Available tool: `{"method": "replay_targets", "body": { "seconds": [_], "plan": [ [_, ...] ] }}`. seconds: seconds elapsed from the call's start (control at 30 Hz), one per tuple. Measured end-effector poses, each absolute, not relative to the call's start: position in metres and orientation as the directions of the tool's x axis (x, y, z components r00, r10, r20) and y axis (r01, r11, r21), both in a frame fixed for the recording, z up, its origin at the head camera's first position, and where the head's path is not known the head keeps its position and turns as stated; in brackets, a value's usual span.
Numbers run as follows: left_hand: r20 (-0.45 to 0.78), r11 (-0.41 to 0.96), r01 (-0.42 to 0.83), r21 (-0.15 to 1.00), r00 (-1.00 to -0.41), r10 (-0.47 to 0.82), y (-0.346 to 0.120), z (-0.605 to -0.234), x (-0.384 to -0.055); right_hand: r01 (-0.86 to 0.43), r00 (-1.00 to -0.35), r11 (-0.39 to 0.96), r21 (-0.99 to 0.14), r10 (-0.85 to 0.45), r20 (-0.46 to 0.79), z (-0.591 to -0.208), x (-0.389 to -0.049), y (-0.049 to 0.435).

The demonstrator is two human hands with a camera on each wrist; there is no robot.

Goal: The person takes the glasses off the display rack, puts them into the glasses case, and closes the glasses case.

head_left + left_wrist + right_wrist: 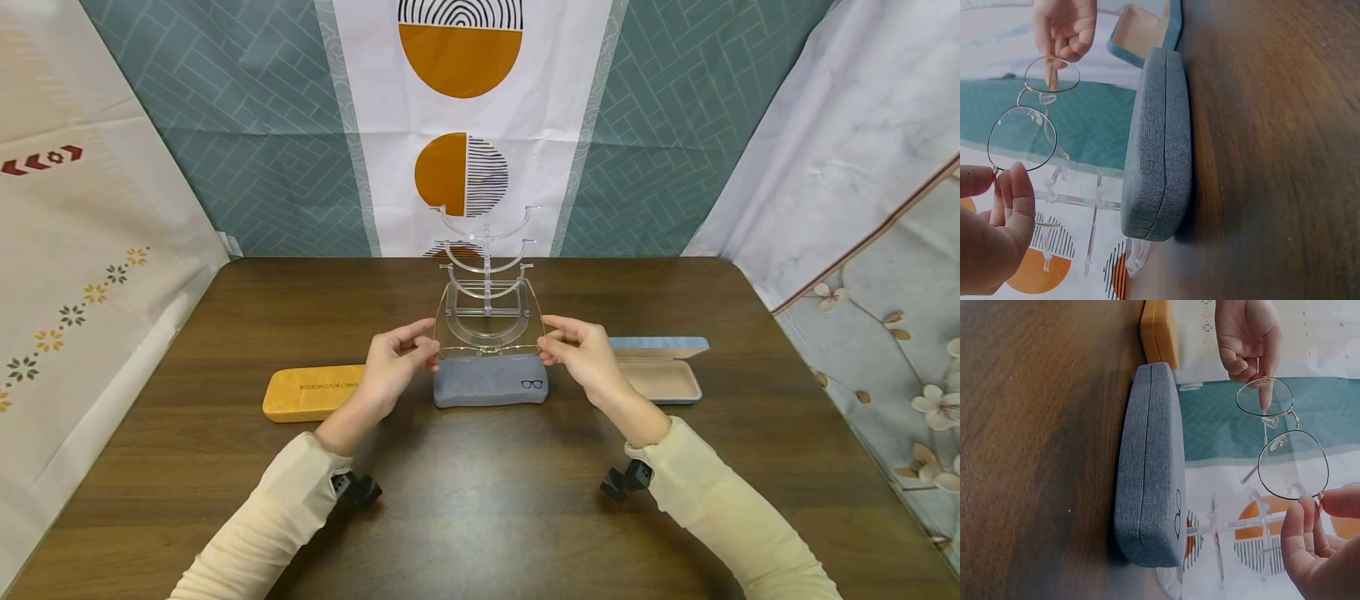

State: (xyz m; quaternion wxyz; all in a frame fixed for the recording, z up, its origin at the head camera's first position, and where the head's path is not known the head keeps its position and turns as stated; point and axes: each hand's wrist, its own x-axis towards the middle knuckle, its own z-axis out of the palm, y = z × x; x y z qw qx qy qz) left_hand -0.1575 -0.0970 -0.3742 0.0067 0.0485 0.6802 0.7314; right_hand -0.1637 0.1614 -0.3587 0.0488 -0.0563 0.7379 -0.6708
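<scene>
A pair of thin-rimmed eyeglasses (489,350) with round clear lenses is held level above a grey glasses case (491,381), its temples pointing away toward a clear display stand (487,292). My left hand (397,358) pinches the glasses at the left hinge between thumb and fingers. On the other side my right hand (581,354) pinches the right hinge the same way. Both wrist views show the round lens (1022,139) and the wire frame (1293,464) in the air, apart from the shut grey case.
To the left lies a yellow glasses case (307,393), partly behind my left hand. At right a blue case (663,379) stands with its lid raised and a beige lining inside. All rest on a dark wooden table (480,500), with patterned cloths hanging behind and at the sides.
</scene>
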Motion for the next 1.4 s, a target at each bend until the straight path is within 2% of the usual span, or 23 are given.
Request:
{"method": "replay_targets", "body": {
  "seconds": [0.43,1.4],
  "plan": [
    [0.077,-0.107,0.066,0.992,-0.992,0.101,-0.101,-0.372,-0.144,-0.031,-0.987,0.105,-0.994,-0.160,0.014,-0.358,-0.152,0.163],
    [0.108,-0.045,0.102,0.994,-0.980,0.165,-0.103,-0.371,-0.125,-0.042,-0.983,0.064,-0.997,-0.180,0.030,-0.360,-0.132,0.167]
  ]
}}
